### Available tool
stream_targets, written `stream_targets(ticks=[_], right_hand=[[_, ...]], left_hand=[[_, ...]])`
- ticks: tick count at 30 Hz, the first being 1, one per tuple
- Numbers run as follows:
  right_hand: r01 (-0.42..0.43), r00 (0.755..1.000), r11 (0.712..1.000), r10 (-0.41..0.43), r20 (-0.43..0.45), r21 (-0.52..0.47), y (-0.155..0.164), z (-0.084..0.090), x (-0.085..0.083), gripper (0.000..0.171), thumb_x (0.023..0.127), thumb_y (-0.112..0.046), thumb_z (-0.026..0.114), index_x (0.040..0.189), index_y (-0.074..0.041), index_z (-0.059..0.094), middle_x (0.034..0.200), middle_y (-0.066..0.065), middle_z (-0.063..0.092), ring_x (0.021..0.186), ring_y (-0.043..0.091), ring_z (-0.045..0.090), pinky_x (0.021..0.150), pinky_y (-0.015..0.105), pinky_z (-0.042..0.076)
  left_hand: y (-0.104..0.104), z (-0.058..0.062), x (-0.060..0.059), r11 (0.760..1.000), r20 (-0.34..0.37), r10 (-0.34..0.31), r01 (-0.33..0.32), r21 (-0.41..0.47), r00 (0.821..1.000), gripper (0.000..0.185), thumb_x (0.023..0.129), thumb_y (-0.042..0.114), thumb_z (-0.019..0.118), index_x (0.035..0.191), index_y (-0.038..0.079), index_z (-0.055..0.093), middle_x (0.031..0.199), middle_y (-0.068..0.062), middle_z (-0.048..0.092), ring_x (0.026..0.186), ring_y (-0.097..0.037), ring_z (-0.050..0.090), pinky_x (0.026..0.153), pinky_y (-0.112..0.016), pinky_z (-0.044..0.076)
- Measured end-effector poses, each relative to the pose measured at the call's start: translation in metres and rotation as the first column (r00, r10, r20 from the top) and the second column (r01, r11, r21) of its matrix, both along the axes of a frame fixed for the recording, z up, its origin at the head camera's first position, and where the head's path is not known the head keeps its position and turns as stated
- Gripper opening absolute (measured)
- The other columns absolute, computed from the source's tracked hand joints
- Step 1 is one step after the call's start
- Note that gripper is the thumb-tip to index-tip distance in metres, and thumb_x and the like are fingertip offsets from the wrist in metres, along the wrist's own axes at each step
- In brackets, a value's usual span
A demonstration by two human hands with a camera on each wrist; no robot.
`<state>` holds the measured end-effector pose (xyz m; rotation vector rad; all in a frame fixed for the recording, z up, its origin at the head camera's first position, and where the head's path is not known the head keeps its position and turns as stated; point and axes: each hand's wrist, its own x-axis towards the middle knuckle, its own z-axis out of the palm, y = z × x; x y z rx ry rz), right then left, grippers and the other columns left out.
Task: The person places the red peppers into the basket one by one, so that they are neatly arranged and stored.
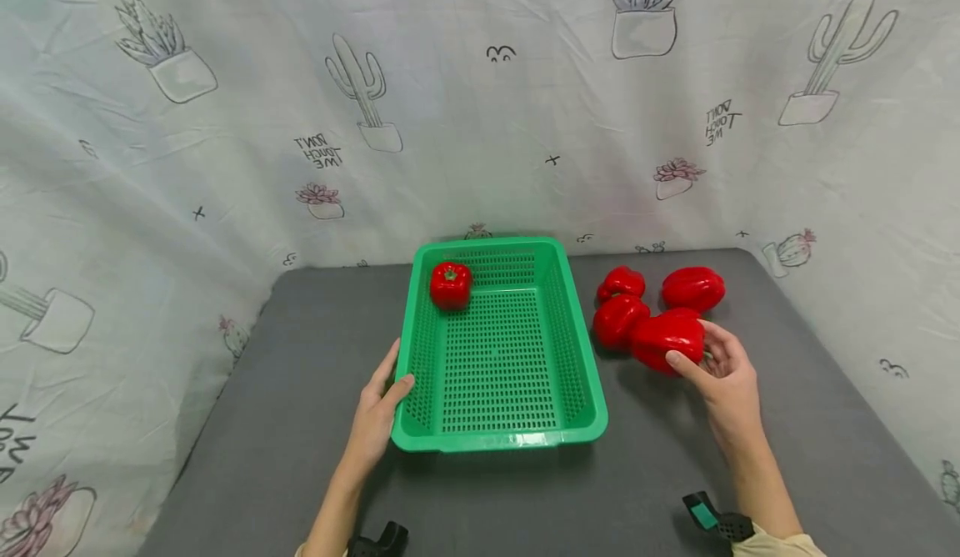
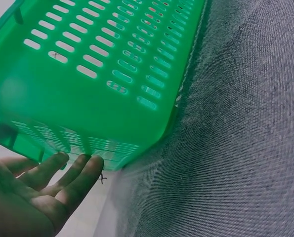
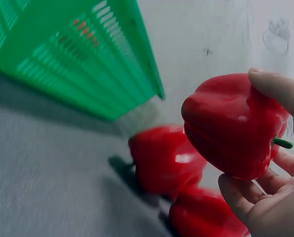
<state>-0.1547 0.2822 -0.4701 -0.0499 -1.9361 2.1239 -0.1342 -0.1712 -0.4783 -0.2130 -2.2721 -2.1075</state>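
A green plastic basket (image 1: 495,439) with slotted walls stands on the grey table, one red bell pepper (image 1: 451,285) in its far left corner. My left hand (image 1: 372,419) holds the basket's left side near the front, thumb over the rim and fingers along the outer wall (image 2: 72,111). Right of the basket, my right hand (image 1: 723,378) grips another red bell pepper (image 3: 235,126) between thumb and fingers, raised above the table with its green stem toward the palm. Close behind it lie several more red peppers (image 1: 621,322), one partly hidden by the held one.
A single red pepper (image 1: 693,288) lies at the back right of the grey table (image 1: 315,348). Behind the table and along its sides hangs a pale cloth (image 1: 480,123) printed with cacti. Black straps (image 1: 723,524) sit on both wrists.
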Motion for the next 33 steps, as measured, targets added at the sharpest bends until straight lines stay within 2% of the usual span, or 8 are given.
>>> stream_targets(ticks=[8,14,18,26,30,33], right_hand=[[-0.105,0.989,0.988,0.116,-0.092,0.109,-0.032,0.038,-0.017,0.060,0.090,-0.002,0.070,0.144,-0.008,0.046,0.130,0.007,0.055,0.110,0.024,0.051,0.081,0.020,0.051],[-0.227,0.964,0.970,0.237,-0.117,0.091,-0.065,0.071,-0.032,0.058,0.090,-0.004,0.070,0.144,-0.009,0.048,0.125,0.013,0.055,0.104,0.027,0.055,0.080,0.027,0.053],[-0.281,0.952,0.954,0.291,-0.092,0.105,-0.092,0.087,-0.045,0.060,0.090,-0.012,0.073,0.144,-0.011,0.047,0.126,0.012,0.056,0.105,0.028,0.056,0.081,0.030,0.054],[-0.331,0.944,0.941,0.331,0.006,0.067,-0.145,0.099,-0.074,0.064,0.084,-0.023,0.080,0.138,-0.012,0.049,0.124,0.010,0.059,0.110,0.027,0.054,0.083,0.037,0.053],[-0.345,0.939,0.934,0.343,0.032,0.091,-0.165,0.097,-0.086,0.061,0.082,-0.023,0.082,0.135,-0.015,0.054,0.119,0.011,0.058,0.108,0.027,0.052,0.080,0.040,0.052],[-0.351,0.937,0.928,0.347,0.050,0.125,-0.179,0.092,-0.094,0.064,0.080,-0.027,0.083,0.136,-0.016,0.054,0.122,0.007,0.056,0.111,0.025,0.051,0.081,0.041,0.052]], left_hand=[[-0.004,-0.005,0.004,1.000,-0.015,0.010,-0.009,0.019,1.000,0.058,0.105,0.023,0.051,0.157,0.023,0.026,0.156,-0.002,0.028,0.135,-0.025,0.038,0.096,-0.025,0.043],[-0.004,-0.006,0.003,1.000,-0.028,-0.004,0.004,-0.001,1.000,0.060,0.105,0.026,0.051,0.158,0.021,0.023,0.158,-0.001,0.025,0.139,-0.021,0.032,0.099,-0.022,0.039],[-0.005,-0.006,0.001,1.000,-0.032,-0.009,0.009,0.008,0.999,0.059,0.105,0.025,0.051,0.157,0.023,0.024,0.157,-0.002,0.026,0.137,-0.023,0.035,0.098,-0.024,0.041],[-0.003,-0.007,-0.002,1.000,-0.038,-0.019,0.020,0.014,0.999,0.060,0.104,0.026,0.052,0.157,0.022,0.023,0.157,-0.001,0.025,0.137,-0.022,0.035,0.098,-0.025,0.042],[-0.001,-0.008,-0.003,0.999,-0.037,-0.028,0.029,0.028,0.999,0.060,0.105,0.025,0.051,0.158,0.021,0.023,0.157,0.000,0.026,0.137,-0.022,0.036,0.098,-0.027,0.042],[0.001,-0.008,-0.002,1.000,-0.027,-0.017,0.017,0.023,1.000,0.061,0.104,0.025,0.052,0.158,0.020,0.023,0.157,0.000,0.026,0.136,-0.022,0.037,0.097,-0.027,0.043]])
